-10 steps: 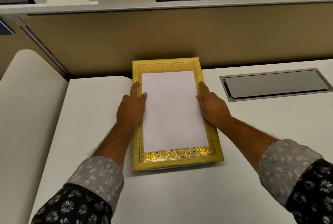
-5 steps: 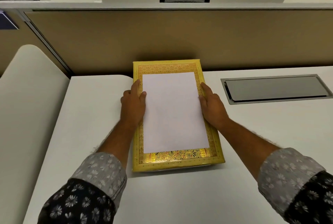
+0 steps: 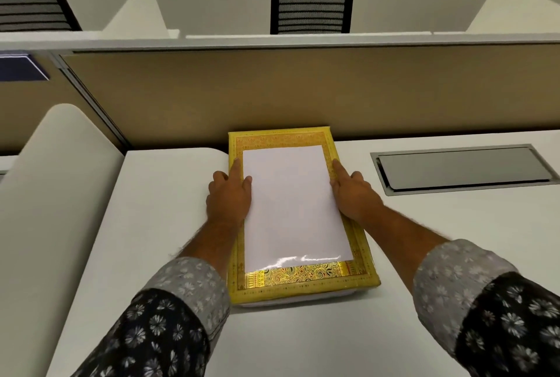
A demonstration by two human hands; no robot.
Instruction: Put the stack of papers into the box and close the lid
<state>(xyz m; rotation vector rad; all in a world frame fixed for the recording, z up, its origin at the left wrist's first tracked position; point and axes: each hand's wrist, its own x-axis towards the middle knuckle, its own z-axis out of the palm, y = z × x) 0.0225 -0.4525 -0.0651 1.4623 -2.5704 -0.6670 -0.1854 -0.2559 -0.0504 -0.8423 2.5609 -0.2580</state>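
One stack of papers (image 3: 294, 207) lies atop one closed yellow box (image 3: 303, 285) on the white desk (image 3: 151, 225). The left hand (image 3: 230, 197) and right hand (image 3: 354, 194) flank it, fingers extended against its edges; sheet count unclear. One cable tray (image 3: 463, 167) sits right, two chairs (image 3: 312, 2) beyond the partition (image 3: 272, 88).

— Box? Yellow and gold box (image 3: 303, 282), flat, rectangular, ornate patterned border, lid down, long axis running away from the viewer, far end near the tan partition, resting on the white desk.

— And the papers? White stack of papers (image 3: 294, 207), lying flat on top of the closed lid, centred within the gold border, edges roughly parallel to the box sides, near edge showing a bright glare. Thickness of the stack not discernible. White strip visible under the box's near edge.
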